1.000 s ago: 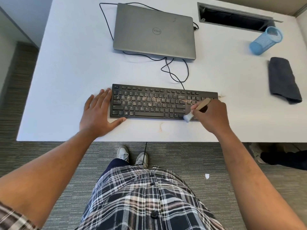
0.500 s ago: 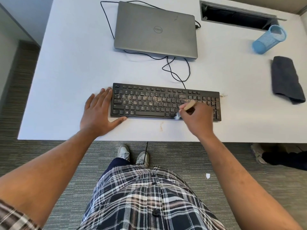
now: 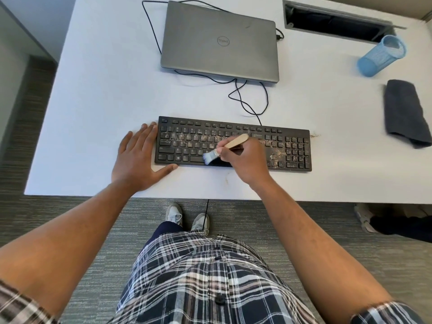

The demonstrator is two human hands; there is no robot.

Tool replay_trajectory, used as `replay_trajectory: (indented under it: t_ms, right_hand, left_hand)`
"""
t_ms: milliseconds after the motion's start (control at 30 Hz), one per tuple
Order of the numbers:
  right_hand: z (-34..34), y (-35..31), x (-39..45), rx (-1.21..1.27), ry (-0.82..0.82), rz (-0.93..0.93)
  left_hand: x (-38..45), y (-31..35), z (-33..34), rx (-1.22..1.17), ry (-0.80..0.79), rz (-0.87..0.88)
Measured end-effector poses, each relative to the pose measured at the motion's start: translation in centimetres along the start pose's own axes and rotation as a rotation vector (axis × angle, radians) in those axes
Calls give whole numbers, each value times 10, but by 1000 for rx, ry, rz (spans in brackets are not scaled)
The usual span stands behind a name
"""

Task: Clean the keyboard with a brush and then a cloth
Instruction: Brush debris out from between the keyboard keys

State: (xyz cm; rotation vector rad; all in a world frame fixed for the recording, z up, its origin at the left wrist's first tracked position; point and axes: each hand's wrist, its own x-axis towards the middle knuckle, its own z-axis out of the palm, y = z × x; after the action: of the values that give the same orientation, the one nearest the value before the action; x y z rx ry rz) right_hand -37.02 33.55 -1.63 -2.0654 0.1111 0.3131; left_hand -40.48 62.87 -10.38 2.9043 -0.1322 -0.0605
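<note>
Office workspace. White desk (image 3: 98,94) with recessed cable hatch (image 3: 336,21) at far edge, lid propped open. Closed grey laptop (image 3: 219,43) with black cable (image 3: 247,94) looping across desktop to wired black keyboard (image 3: 233,143). Blue mesh pen cup (image 3: 381,56) lying on side near hatch. Grey commercial-style carpet (image 3: 46,218) below desk. Plain pale wall panels (image 3: 21,43) at left.
</note>
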Motion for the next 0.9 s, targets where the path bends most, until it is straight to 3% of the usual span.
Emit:
replay_trajectory:
  t_ms: [100, 200, 333, 900]
  right_hand:
    - [-17, 1, 3, 4, 66, 4]
    - [-29, 2, 3, -146, 136, -55]
    - [-10, -4, 1, -260, 48, -107]
    - [104, -55, 9, -140, -36, -176]
  left_hand:
    - [0, 0, 0, 6, -4, 1]
    - [1, -1, 0, 11, -10, -5]
    - [0, -1, 1, 10, -3, -2]
    - [-1, -3, 5, -55, 49, 15]
